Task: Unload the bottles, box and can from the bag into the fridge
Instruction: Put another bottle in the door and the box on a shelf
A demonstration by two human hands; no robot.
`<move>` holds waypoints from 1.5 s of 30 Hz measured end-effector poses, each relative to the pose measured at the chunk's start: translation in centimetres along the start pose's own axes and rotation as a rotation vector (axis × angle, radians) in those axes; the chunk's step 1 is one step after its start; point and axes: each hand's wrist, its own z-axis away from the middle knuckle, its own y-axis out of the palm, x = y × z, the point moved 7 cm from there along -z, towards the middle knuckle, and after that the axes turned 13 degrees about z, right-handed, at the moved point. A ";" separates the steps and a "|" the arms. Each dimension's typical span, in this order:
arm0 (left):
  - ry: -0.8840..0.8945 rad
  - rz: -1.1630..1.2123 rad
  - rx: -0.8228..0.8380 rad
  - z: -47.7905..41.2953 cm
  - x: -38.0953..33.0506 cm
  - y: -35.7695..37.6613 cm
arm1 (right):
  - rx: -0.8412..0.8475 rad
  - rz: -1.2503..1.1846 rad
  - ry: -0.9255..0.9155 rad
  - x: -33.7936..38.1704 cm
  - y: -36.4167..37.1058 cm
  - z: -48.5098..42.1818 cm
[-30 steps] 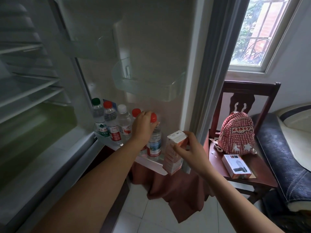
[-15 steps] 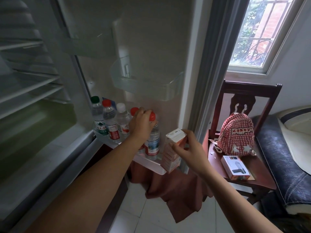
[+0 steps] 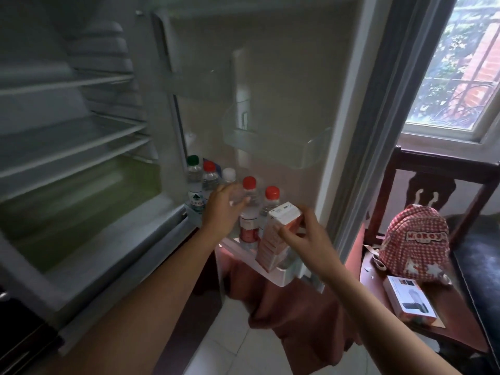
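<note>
Your right hand (image 3: 305,236) pinches the top of the box (image 3: 273,234), whose base sits inside the door shelf (image 3: 281,276) below your fingers, so it seats upright. Your left hand (image 3: 224,209) is released, fingers loose beside the bottles (image 3: 249,212), probably to steady them.

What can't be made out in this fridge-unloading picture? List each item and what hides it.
Head view throughout.
1. white-capped bottle: body hidden behind the left hand.
2. box: right side covered by the right hand.
3. bottle labels: blurred, unreadable.
4. bag: contents hidden by its fabric.
</note>
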 end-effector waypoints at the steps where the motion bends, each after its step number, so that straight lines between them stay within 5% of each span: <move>1: -0.027 0.059 -0.010 0.5 0.2 -1.1 | 0.022 -0.029 -0.015 0.6 0.8 -0.2; 6: -0.238 0.226 -0.119 3.4 3.3 -7.3 | 0.188 -0.171 -0.089 4.1 6.5 -1.9; 14: -0.218 -0.320 -0.421 7.8 3.9 -21.3 | 0.314 -0.294 -0.209 10.8 14.4 -5.4; 25: -0.117 -1.034 -0.335 2.7 4.3 -30.7 | 0.350 -0.422 -0.350 17.8 21.2 -9.6; 36: -0.486 -1.123 -0.214 -3.5 11.6 -36.1 | 0.265 -0.439 -0.387 20.3 24.7 -16.0; 45: -0.452 -1.175 -0.339 -5.3 11.4 -36.9 | 0.290 -0.493 -0.392 22.3 27.6 -18.7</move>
